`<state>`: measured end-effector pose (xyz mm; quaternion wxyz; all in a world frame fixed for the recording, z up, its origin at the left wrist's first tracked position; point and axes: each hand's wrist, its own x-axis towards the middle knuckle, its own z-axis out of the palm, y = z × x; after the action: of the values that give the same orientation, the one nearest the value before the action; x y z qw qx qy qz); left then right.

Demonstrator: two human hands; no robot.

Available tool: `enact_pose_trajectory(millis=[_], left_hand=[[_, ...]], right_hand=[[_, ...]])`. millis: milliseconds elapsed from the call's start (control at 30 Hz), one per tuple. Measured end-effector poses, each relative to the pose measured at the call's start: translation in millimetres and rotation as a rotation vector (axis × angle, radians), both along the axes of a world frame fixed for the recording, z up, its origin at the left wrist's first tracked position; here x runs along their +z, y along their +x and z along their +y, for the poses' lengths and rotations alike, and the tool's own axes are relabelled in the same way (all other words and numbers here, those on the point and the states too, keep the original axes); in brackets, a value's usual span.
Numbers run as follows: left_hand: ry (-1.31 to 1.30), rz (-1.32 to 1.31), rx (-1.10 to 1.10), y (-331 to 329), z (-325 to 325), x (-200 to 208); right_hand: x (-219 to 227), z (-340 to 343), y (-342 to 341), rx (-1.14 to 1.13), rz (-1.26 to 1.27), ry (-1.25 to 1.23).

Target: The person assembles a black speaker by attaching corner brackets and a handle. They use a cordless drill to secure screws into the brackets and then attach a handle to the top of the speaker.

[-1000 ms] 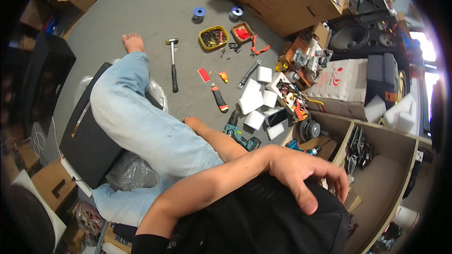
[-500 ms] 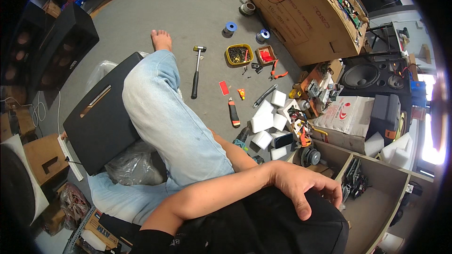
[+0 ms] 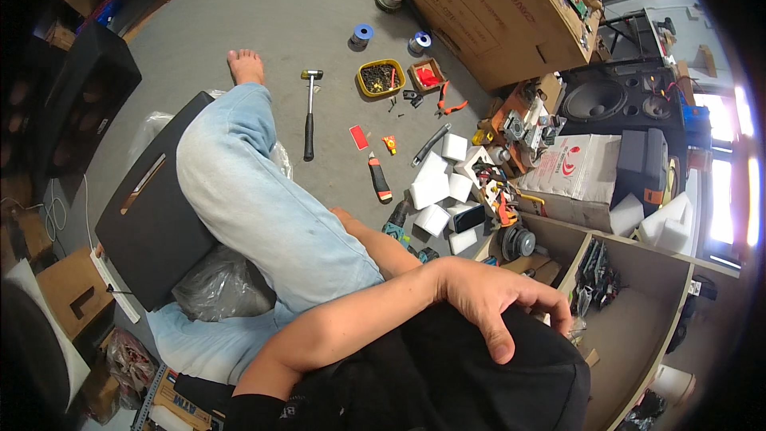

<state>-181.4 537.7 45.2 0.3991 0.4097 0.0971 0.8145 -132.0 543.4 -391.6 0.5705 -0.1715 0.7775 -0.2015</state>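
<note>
My left hand [image 3: 487, 299] lies on a black speaker box [image 3: 479, 383] in my lap, fingers curled loosely over its top edge, thumb pressed flat on the face; it steadies the box more than it clamps it. My right hand is hidden, so I cannot tell its grip. Beyond the box, my leg [image 3: 255, 199] in jeans stretches over the floor [image 3: 263, 24]. A hammer [image 3: 309, 116] lies just beside that leg, white foam blocks [image 3: 435, 187] farther right.
</note>
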Motion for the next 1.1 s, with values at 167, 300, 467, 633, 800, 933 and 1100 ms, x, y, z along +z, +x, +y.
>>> enact_pose_trajectory(millis=[167,300,467,633,800,933,1100], left_hand=[[0.029,0.006,0.011,-2,5,-2],[0.036,0.011,0.024,-8,11,-11],[-0.055,-0.002,0.088,-10,-7,-17],[-0.225,-0.004,0.217,-13,-1,-41],[-0.764,-0.096,0.598,43,-105,-39],[-0.591,-0.35,0.579,142,-206,-75],[-0.519,-1.417,1.314,244,-226,-164]], right_hand=[[-49,12,13,0.088,0.148,-0.022],[-43,-4,9,0.194,0.098,0.018],[-26,-9,10,0.174,0.109,0.079],[-26,-15,4,0.255,0.129,0.111],[-62,-3,7,0.038,0.113,-0.094],[-86,32,6,-0.413,-0.123,-0.204],[-57,27,-13,-0.561,-0.312,-0.147]])
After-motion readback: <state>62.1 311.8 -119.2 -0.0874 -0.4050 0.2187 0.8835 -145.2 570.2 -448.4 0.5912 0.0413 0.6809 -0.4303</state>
